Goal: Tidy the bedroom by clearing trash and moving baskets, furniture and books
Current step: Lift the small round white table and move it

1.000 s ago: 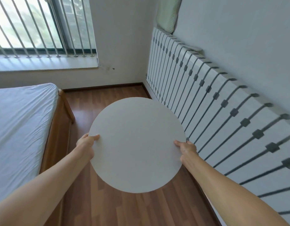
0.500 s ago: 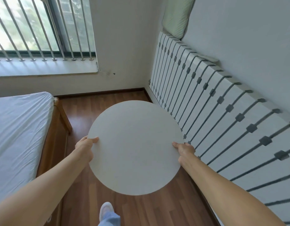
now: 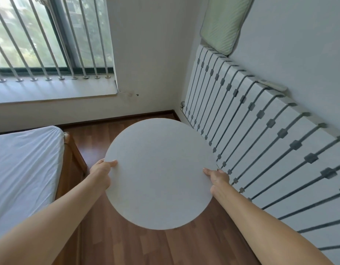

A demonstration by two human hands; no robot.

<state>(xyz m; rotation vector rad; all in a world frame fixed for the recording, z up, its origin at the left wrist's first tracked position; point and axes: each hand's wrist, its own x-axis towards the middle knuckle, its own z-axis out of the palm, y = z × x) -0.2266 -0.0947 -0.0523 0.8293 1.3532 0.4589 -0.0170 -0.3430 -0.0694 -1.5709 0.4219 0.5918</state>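
Grip: our left hand (image 3: 100,170) and right hand (image 3: 216,175) clamp opposite rim points of the round white tabletop (image 3: 160,174), held above the wood floor (image 3: 127,245) between bed (image 3: 25,169) and radiator (image 3: 261,140); we judge it rigid, smooth, moderately heavy, best held at the rim.

Both bare forearms extend from the lower corners of the frame toward its centre, the left hand (image 3: 101,170) and the right hand (image 3: 217,176) each clamped on opposite edges of the round white tabletop (image 3: 159,173), thumbs lying on top.
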